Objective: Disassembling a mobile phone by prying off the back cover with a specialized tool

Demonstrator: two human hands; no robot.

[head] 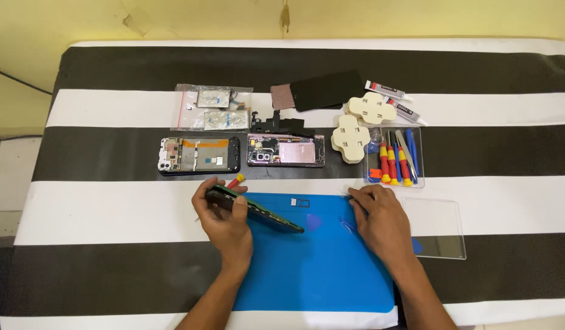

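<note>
Left of centre in the frame, my left hand [224, 214] grips a tilted phone [253, 211] over the blue mat [313, 269]. My right hand [380, 217] rests flat, fingers loosely spread, on the mat's upper right edge.

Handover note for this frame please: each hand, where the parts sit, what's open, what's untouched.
Left hand: grips a phone, tilted on edge over the blue mat.
Right hand: flat on the mat's right edge, holding nothing; a blue pick lies between the hands.
Already opened: two phone bodies lie above the mat, backs off, insides showing.
Untouched: screwdrivers in the clear tray, its lid beside the mat, glue tubes, bagged parts.
Whether the held phone is open cannot be told.
</note>
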